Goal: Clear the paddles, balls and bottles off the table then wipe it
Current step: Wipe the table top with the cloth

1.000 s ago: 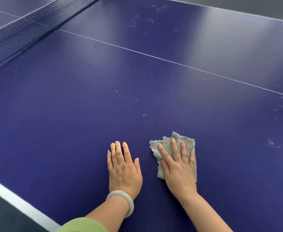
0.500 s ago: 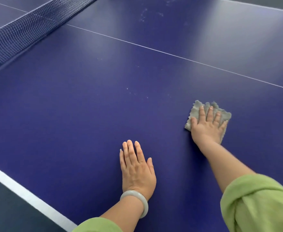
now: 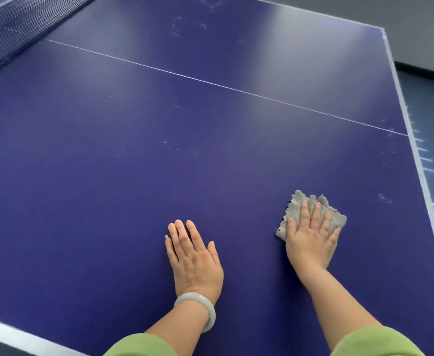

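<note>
Judging the clearing as done and wiping the blue table (image 3: 108, 181), with a small grey cloth (image 3: 296, 205) lying close to the right edge, towards the near right corner. Pressing that cloth flat under the right hand (image 3: 311, 245), with fingers (image 3: 314, 217) straight and slightly spread on top of it, bearing down rather than curling round or pinching it. Resting the left hand (image 3: 195, 260) palm-down on bare table to the left of the cloth and apart from it, near the near edge, with its fingers straight, close together and holding nothing. For doing this well, probably steering the cloth next to the pale smudges (image 3: 385, 199) just beside the right edge, then on to the scatter of white specks (image 3: 180, 147) nearer the middle, and later past the thin centre line (image 3: 210, 82) to the fainter marks (image 3: 177, 27) on the far side, short of the net (image 3: 18, 24) crossing the table at the far left. Working in straight, overlapping passes, spreading the weight evenly through palm and fingers to avoid bunching the cloth or skating over dried spots. Leaning on the left hand for balance when reaching far. Slowing near the right edge to avoid dragging the cloth off the table, and turning it to a cleaner face when loaded with dust.
</note>
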`<state>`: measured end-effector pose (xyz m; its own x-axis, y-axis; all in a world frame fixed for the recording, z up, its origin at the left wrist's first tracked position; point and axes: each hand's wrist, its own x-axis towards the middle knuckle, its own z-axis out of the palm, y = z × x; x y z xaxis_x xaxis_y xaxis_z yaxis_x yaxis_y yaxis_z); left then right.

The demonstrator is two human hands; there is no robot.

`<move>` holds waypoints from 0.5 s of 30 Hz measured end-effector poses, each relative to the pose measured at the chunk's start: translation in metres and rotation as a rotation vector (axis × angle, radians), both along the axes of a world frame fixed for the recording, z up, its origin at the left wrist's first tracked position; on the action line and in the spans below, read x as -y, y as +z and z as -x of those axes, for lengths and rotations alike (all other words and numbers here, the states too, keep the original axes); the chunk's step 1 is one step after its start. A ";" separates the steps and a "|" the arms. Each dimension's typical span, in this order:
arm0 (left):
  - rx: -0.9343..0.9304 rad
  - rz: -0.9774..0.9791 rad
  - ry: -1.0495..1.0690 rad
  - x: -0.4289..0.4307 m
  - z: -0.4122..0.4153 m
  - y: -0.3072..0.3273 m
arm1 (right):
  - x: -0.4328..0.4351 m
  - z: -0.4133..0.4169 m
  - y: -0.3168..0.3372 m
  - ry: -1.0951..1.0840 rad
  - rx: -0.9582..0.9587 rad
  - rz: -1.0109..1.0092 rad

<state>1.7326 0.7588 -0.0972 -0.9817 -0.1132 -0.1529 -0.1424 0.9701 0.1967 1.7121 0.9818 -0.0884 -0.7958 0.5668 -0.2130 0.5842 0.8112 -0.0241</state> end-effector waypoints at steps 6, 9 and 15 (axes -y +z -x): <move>-0.038 -0.036 -0.016 0.005 -0.001 -0.003 | 0.019 -0.092 -0.003 0.426 -0.061 -0.012; -0.075 -0.095 -0.007 0.008 0.000 -0.004 | -0.034 -0.117 -0.005 0.305 -0.066 -0.051; -0.074 -0.360 0.025 -0.017 0.014 0.028 | -0.077 -0.084 -0.006 0.076 -0.049 -0.052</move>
<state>1.7183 0.7753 -0.0690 -0.9893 -0.0888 -0.1158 -0.1375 0.8334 0.5353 1.7964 1.0587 -0.0945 -0.8455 0.5140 -0.1448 0.5204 0.8539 -0.0076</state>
